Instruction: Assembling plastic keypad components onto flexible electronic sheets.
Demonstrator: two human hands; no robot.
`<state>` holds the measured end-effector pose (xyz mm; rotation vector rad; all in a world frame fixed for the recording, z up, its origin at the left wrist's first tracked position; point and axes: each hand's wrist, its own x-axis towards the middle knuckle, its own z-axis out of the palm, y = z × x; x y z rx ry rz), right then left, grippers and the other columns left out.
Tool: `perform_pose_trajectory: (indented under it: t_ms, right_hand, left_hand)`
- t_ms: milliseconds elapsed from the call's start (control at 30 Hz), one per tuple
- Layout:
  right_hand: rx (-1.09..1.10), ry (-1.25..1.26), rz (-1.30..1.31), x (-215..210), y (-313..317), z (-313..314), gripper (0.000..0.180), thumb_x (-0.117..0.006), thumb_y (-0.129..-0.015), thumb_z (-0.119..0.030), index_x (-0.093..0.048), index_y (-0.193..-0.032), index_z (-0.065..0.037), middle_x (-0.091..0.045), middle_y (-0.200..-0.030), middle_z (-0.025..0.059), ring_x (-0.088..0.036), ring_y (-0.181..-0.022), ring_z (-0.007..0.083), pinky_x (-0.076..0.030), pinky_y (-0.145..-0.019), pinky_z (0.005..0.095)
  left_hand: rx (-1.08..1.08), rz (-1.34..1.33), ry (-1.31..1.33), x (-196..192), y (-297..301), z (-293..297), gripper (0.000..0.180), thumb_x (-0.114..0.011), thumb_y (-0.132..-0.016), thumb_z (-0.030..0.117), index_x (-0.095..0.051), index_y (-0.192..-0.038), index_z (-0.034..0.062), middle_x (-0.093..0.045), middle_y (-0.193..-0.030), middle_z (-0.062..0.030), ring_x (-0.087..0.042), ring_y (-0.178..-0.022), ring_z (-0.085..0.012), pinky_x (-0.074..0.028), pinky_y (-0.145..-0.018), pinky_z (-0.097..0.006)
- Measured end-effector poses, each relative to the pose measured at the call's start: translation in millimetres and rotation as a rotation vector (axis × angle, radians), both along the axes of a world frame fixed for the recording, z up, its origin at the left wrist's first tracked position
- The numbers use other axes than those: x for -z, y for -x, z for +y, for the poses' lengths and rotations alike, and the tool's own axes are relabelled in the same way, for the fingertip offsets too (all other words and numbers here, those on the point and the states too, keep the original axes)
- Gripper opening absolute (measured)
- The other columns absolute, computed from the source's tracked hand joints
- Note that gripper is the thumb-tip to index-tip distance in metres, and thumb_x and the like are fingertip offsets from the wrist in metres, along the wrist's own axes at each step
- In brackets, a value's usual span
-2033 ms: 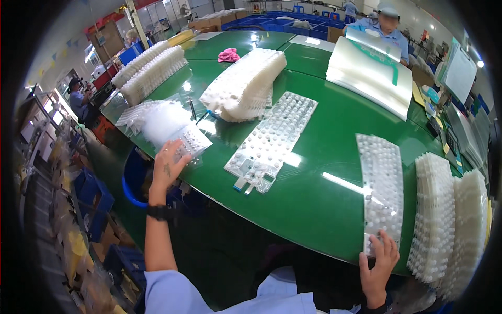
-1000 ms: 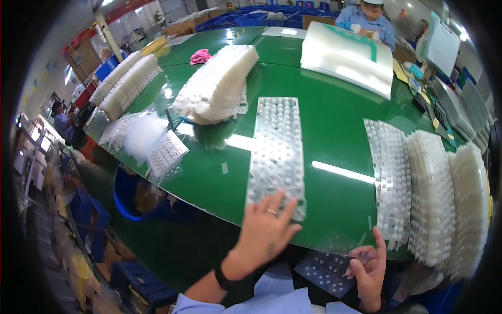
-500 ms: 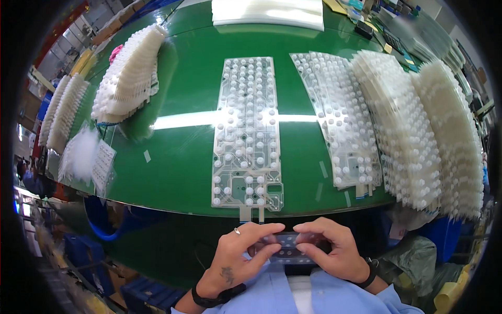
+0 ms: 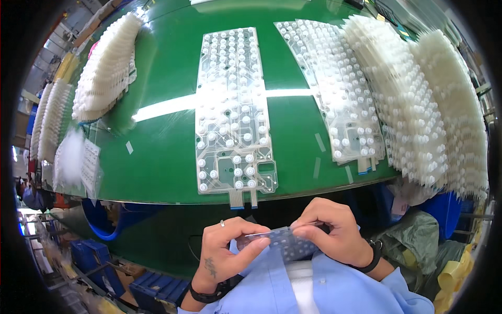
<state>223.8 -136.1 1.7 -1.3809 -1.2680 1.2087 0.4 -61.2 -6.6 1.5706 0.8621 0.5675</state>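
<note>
In front of my chest, my left hand (image 4: 225,248) pinches one end of a clear plastic sheet with pale dots (image 4: 295,246) between thumb and fingers. My right hand (image 4: 334,230) pinches the other end the same way. Between them the sheet hangs tilted, its lower part against my blue shirt; its exact kind cannot be made out. Just beyond my hands, a clear keyboard membrane (image 4: 230,125) with white rubber domes lies flat on the green table (image 4: 162,152). Its two flat connector tails (image 4: 237,200) stick out over the near edge.
To the right are several overlapping membranes (image 4: 342,104) and thick fanned stacks (image 4: 402,110). Another fanned stack (image 4: 107,68) is at the far left, near a bagged bundle (image 4: 73,159). Blue bins (image 4: 107,222) stand below the table edge.
The view has shifted, so the table's contents sit higher in the picture. My hands have turned the dotted sheet, and more of its face now shows hanging below my fingers.
</note>
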Motion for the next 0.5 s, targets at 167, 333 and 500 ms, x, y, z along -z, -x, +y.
perform_pose_trajectory:
  t_ms: [167, 333, 500]
  right_hand:
    - [-0.008, -0.086, -0.035, 6, -4, 1, 0.010, -0.073, -0.086, -0.009, -0.072, -0.092, -0.001, -0.065, -0.081, 0.0086, -0.060, -0.071, 0.0169, -0.047, -0.062, 0.0285]
    - [-0.067, -0.046, -0.016, -2, -2, 3, 0.018, -0.069, -0.090, -0.013, -0.069, -0.103, -0.001, -0.064, -0.096, 0.0118, -0.062, -0.080, 0.0239, -0.050, -0.071, 0.0320]
    - [0.158, -0.234, -0.104, -1, -1, 3, 0.021, -0.068, -0.090, -0.011, -0.065, -0.109, -0.002, -0.062, -0.103, 0.0129, -0.063, -0.088, 0.0257, -0.051, -0.075, 0.0320]
  left_hand:
    - [0.027, 0.057, -0.084, -5, -4, 8, 0.021, -0.080, -0.075, 0.008, -0.074, -0.094, 0.0018, -0.069, -0.080, -0.0077, -0.061, -0.064, -0.0131, -0.045, -0.057, -0.024]
    - [-0.083, -0.023, -0.043, 3, 5, -4, 0.016, -0.072, -0.079, 0.014, -0.071, -0.084, -0.0017, -0.067, -0.073, -0.0095, -0.060, -0.062, -0.0152, -0.044, -0.057, -0.026]
    - [-0.115, 0.122, 0.022, -6, -2, -1, 0.019, -0.072, -0.082, 0.017, -0.069, -0.083, -0.0020, -0.067, -0.081, -0.0105, -0.058, -0.078, -0.0213, -0.042, -0.068, -0.031]
